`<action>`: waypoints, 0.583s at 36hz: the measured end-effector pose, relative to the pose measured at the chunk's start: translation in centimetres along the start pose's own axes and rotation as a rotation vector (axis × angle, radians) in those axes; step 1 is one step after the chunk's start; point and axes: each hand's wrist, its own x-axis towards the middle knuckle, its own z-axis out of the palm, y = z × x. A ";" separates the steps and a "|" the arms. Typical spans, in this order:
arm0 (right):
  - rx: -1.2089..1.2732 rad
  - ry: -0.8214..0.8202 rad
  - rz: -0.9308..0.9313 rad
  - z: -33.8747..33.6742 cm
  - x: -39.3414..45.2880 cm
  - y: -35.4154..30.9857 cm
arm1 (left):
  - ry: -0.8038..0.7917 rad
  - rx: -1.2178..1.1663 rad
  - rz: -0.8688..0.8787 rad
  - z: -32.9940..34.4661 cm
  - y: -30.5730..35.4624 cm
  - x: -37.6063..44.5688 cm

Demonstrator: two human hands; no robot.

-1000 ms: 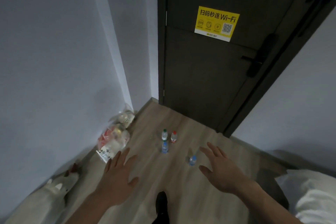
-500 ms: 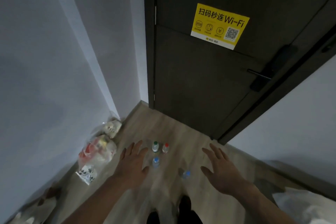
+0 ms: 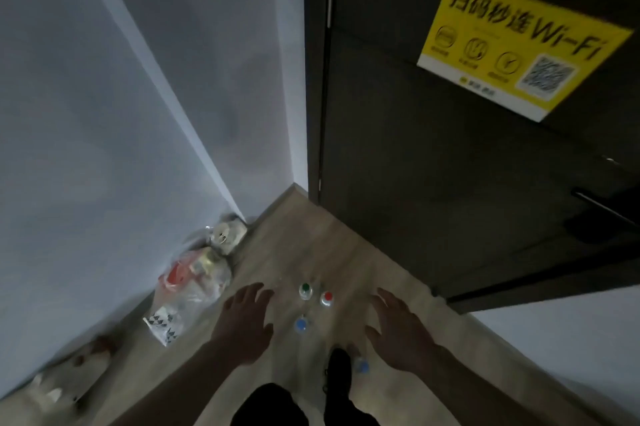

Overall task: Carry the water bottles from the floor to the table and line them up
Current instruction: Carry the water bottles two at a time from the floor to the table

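Note:
Several small clear water bottles stand upright on the wooden floor, seen from above. One has a green cap [image 3: 305, 288], one a red cap [image 3: 327, 297], one a blue cap [image 3: 301, 324]. Another blue-capped bottle [image 3: 362, 365] stands beside my dark shoe [image 3: 338, 370]. My left hand [image 3: 245, 323] hovers just left of the bottles, fingers spread, holding nothing. My right hand [image 3: 398, 331] hovers to their right, also spread and empty. No table is in view.
A dark door [image 3: 450, 155] with a yellow Wi-Fi sticker [image 3: 519, 41] stands close ahead. Plastic bags of goods [image 3: 194, 283] lie along the left wall. A pale plush toy [image 3: 59, 387] lies at the lower left. White walls enclose a narrow corner.
The view has closed in on the door and floor corner. The bottles now lie between my hands, nearer my feet. Both hands stay spread and empty.

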 end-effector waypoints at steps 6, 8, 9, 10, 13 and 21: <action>0.002 -0.094 0.028 1.0 8.5 1.6 | -0.090 -0.034 -0.043 2.6 -0.2 7.6; 0.000 -0.124 0.055 2.2 11.7 2.5 | -0.141 -0.037 -0.050 4.2 -0.5 10.7; 0.000 -0.141 0.070 2.9 13.2 2.9 | -0.163 -0.037 -0.051 5.1 -0.6 12.4; 0.003 -0.153 0.082 3.6 14.9 3.4 | -0.181 -0.038 -0.050 6.1 -0.8 14.3; 0.019 -0.174 0.107 6.6 20.4 5.0 | -0.234 -0.075 -0.071 10.1 -1.1 20.2; 0.039 -0.217 0.206 17.9 33.7 8.8 | -0.266 -0.165 -0.073 23.3 -2.1 33.8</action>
